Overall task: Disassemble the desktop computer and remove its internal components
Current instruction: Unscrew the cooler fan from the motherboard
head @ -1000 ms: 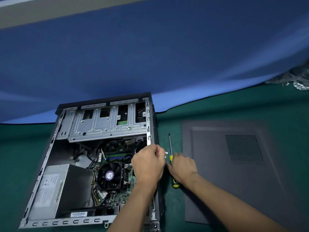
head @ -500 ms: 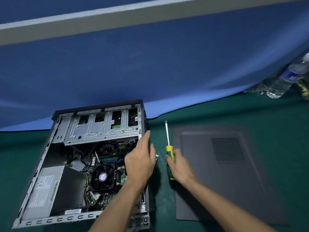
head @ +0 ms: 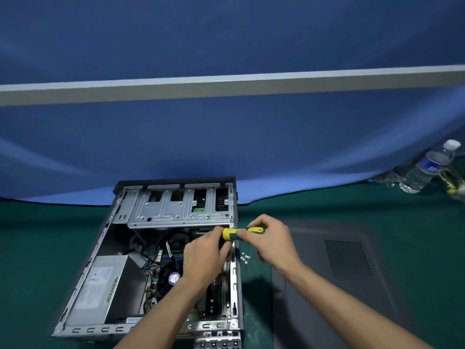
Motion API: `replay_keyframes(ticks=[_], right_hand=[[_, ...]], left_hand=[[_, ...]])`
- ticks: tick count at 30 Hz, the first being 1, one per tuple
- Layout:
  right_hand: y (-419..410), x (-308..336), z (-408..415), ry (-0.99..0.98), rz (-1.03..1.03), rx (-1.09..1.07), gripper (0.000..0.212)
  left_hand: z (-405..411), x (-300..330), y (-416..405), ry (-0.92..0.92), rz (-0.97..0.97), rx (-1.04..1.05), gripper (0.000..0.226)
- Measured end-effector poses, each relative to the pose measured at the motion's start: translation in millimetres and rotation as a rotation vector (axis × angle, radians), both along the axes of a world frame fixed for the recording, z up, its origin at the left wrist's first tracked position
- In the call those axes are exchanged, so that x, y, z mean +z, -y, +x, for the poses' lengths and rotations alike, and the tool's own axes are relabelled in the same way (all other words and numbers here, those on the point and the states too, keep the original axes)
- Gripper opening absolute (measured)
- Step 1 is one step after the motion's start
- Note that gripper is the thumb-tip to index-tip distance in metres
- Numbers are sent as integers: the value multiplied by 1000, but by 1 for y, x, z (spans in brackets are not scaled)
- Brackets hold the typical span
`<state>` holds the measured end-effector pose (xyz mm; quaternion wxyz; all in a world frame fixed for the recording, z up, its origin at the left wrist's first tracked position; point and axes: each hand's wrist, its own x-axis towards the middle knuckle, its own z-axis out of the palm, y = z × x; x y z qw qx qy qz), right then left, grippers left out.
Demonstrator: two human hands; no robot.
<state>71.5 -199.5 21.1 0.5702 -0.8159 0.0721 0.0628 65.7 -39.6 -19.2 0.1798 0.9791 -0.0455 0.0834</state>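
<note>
Green mat: a dark green cloth [head: 327, 202] covers the table I am looking down on, and every item sits on it.
Backdrop: a blue fabric sheet [head: 226, 137] hangs behind the table, crossed high up by a pale horizontal beam [head: 226, 86].
Far right: a clear plastic water bottle [head: 427, 167] lies tilted at the mat's back edge, with something yellow just beside it that I cannot identify.
Computer case: the open desktop chassis [head: 105, 248] lies on its side at lower left, its interior facing up.
Inside: I see the silver drive cage [head: 176, 210] at the back, the grey power supply [head: 100, 288] at front left, and the black CPU fan [head: 171, 275] near the middle.
Side panel: the removed dark grey cover [head: 352, 285] lies flat to the right of the case, its vent grille up.
Screws: a small cluster of loose screws [head: 244, 258] rests on the mat between case and panel.
Screwdriver: the yellow-and-green handled screwdriver [head: 241, 233] lies roughly level over the case's right rail, its shaft pointing left under the drive cage.
Left hand [head: 203, 258]: its fingers curl around the front of the handle.
Right hand [head: 274, 240]: its fingers and thumb pinch the handle's rear end.
</note>
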Motion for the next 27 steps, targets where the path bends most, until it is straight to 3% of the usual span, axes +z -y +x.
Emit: replay_keyframes(ticks=[4,10,13,17,22,27], right_hand=[[-30,10,6,76,-330,76,26],[-68,18,14,-28,-616,262,16],[-81,20,18,-82,-726,337,13],[-90,22,22,-74,-763,359,14],[-94,20,25,-41,-773,331,15],[-97,16,26,-59,-775,313,16]], left_hand=[[-4,-12,-36,-27,-109,74,32],[2,-43,-81,-196,-90,171,4],[8,-60,-90,-234,11,136,9],[11,-80,-97,-243,105,110,25],[14,-97,-94,-447,101,43,39],[17,-102,-96,-425,88,45,47]])
